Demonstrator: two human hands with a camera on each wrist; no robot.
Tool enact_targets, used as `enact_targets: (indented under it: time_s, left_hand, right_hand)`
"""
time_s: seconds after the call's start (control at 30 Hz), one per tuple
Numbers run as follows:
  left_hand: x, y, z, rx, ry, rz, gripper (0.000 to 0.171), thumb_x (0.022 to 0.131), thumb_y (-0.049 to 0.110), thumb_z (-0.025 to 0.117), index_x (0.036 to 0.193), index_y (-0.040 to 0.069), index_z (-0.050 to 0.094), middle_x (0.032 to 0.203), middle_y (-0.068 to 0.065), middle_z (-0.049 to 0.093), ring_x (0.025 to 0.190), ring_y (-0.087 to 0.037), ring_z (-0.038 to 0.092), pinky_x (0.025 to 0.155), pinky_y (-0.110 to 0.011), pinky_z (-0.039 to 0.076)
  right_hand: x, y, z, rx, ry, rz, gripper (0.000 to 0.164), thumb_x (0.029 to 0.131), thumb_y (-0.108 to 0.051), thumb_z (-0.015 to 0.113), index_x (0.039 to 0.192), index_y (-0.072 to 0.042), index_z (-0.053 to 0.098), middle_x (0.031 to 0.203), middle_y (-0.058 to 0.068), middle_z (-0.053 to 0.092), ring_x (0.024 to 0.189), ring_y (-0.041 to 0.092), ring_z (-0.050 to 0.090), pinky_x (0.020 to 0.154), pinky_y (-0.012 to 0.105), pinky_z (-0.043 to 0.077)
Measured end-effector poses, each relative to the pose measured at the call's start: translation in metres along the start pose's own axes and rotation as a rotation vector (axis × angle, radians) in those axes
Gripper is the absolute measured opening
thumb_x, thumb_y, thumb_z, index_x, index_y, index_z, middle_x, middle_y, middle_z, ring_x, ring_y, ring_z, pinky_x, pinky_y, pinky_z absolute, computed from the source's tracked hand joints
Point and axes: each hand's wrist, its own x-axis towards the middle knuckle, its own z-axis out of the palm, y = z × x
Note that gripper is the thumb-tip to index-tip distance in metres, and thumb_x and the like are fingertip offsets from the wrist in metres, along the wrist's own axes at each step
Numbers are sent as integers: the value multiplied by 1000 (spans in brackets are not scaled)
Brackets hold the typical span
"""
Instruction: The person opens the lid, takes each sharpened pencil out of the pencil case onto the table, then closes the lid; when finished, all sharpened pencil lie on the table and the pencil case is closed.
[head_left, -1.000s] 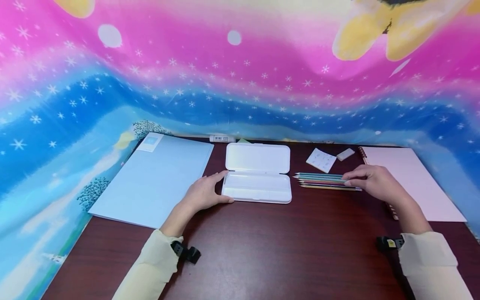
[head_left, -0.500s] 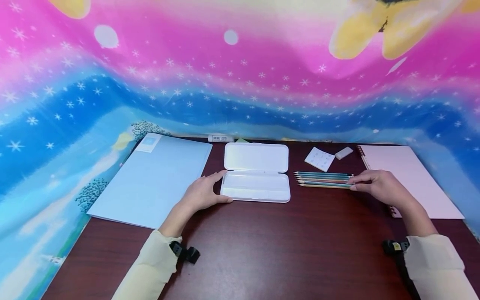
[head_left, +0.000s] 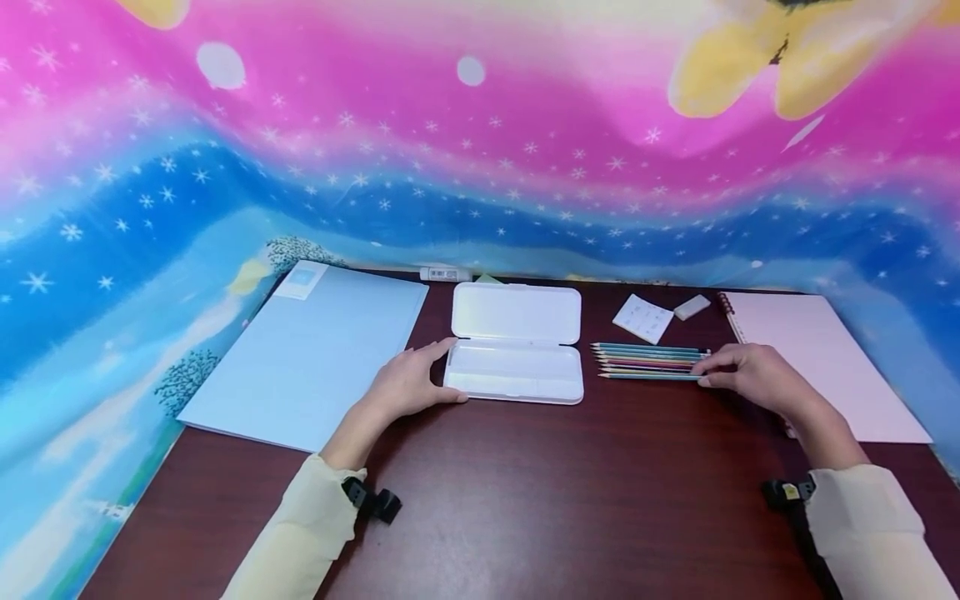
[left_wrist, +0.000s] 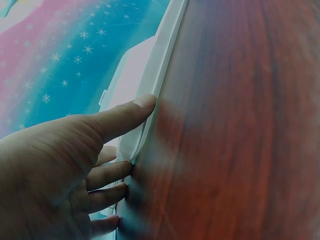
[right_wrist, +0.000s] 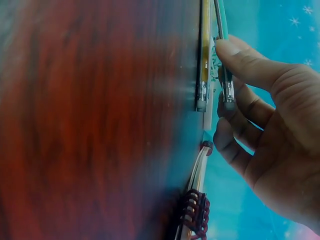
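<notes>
An opened white pencil case lies on the table with its lid tipped back; its tray holds nothing. My left hand grips the case's left end, thumb along the front edge and the other fingers around the side. To the right of the case lies a row of pencils, tips pointing left. At their eraser ends, my right hand pinches a green pencil between thumb and fingers. In the right wrist view it stands apart from a yellow pencil on the table.
A light blue folder lies at the left, a pink spiral notebook at the right. Behind the pencils are a small printed white square and an eraser. A white tube sits at the back edge, before a patterned cloth.
My right hand has shifted slightly right and toward me. The green pencil it pinches has come to the near side of the row. My left hand stays on the case.
</notes>
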Motion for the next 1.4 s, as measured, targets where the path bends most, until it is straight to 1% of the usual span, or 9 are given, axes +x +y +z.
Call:
enact_targets:
  time_s: [0.17, 0.47, 0.77, 0.9, 1.0, 1.13, 1.2, 1.33, 1.4]
  left_hand:
    - [1, 0, 0, 2, -1, 5, 95, 79, 53, 83, 157, 19, 41, 156, -12, 49, 142, -32, 50, 121, -52, 34]
    - [1, 0, 0, 0, -6, 4, 95, 79, 53, 82, 157, 18, 40, 156, -11, 49, 142, -32, 49, 122, -51, 33]
    - [1, -1, -1, 5, -8, -3, 95, 79, 53, 82, 157, 18, 40, 156, -13, 49, 143, -33, 49, 121, -52, 34]
    - [1, 0, 0, 6, -5, 13, 95, 79, 52, 82, 157, 17, 40, 155, -13, 50, 142, -33, 50, 121, -53, 34]
    - [1, 0, 1, 8, -2, 25, 95, 79, 52, 82, 157, 16, 41, 155, -13, 50, 141, -33, 50, 120, -53, 34]
    - [-1, -1, 2, 15, -2, 12, 95, 79, 53, 83, 156, 17, 42, 154, -13, 50, 141, -32, 50, 120, -52, 35]
    - [-2, -1, 1, 19, 0, 7, 95, 79, 53, 83, 156, 17, 42, 154, -13, 51, 141, -32, 50, 120, -52, 36]
    - [-2, 1, 1, 16, 4, 8, 95, 79, 53, 82, 156, 17, 41, 154, -14, 50, 142, -33, 50, 120, -52, 35]
    - [-2, 1, 0, 15, 5, 11, 95, 79, 53, 82, 157, 17, 41, 155, -14, 50, 142, -33, 49, 120, -52, 35]
  right_hand:
    - [3, 0, 1, 1, -24, 20, 9, 92, -17, 75, 99, -20, 80, 105, 6, 75, 95, 22, 60, 77, 29, 50]
    - [8, 3, 5, -33, -48, 67, 7, 91, -17, 76, 98, -15, 75, 89, -1, 69, 85, 21, 54, 75, 34, 45]
    - [11, 2, 6, -39, -52, 70, 4, 91, -15, 75, 95, -15, 74, 86, 0, 66, 84, 20, 54, 74, 34, 44]
    - [9, -1, 2, -22, -49, 70, 8, 93, -19, 74, 100, -14, 75, 88, 1, 66, 85, 20, 53, 73, 33, 45]
    - [7, -8, -7, 14, -27, 72, 21, 97, -29, 70, 110, -13, 74, 98, 7, 68, 92, 25, 56, 77, 38, 48]
    - [14, -24, -18, 68, -3, 34, 39, 102, -40, 59, 126, -11, 70, 124, 18, 67, 111, 34, 58, 89, 50, 49]
    - [22, -34, -19, 81, 4, -3, 42, 104, -41, 56, 130, -10, 68, 132, 19, 64, 116, 35, 58, 91, 51, 49]
    - [42, -57, -15, 90, 9, -75, 42, 105, -41, 53, 133, -13, 67, 130, 15, 66, 109, 31, 61, 86, 45, 51]
    - [54, -70, -10, 99, -2, -110, 40, 105, -40, 53, 134, -16, 67, 133, 14, 65, 114, 32, 60, 89, 48, 53]
